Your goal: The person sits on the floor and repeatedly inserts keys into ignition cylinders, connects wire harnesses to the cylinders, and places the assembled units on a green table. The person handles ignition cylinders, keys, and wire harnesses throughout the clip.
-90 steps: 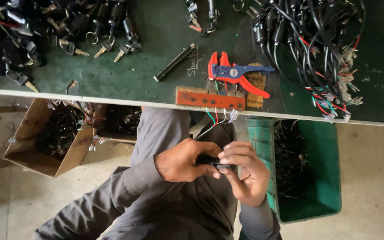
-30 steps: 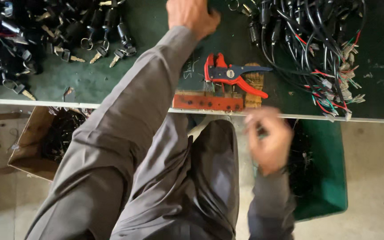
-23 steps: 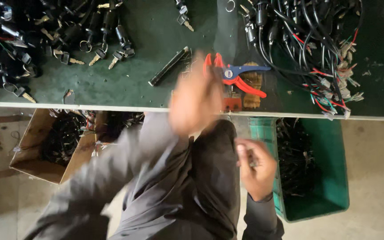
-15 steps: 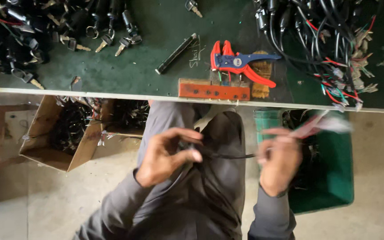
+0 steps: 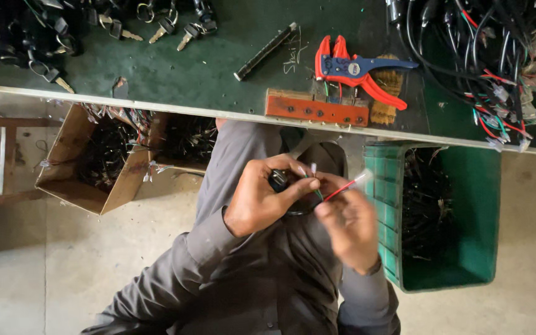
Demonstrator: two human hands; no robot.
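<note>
Over my lap, my left hand (image 5: 262,195) grips a small black switch part (image 5: 278,180) with short coloured wires coming out of it. My right hand (image 5: 347,224) is blurred and pinches a red wire (image 5: 340,188) of that part, with a white end sticking out toward the green bin. The two hands are close together, almost touching. Red and blue wire stripper pliers (image 5: 355,69) lie on the green table top (image 5: 212,68) above my hands, next to an orange wooden block (image 5: 316,108).
A black rod (image 5: 265,43) lies on the table. Keys and black lock parts (image 5: 125,28) are piled at the table's far left, a tangle of black cables (image 5: 479,56) at the right. A green bin (image 5: 473,248) and cardboard boxes (image 5: 88,161) of black parts stand on the floor.
My left hand reached up to the table, then came back down to my lap. Both hands have now closed in on the black part, the right one pulling a red wire.
</note>
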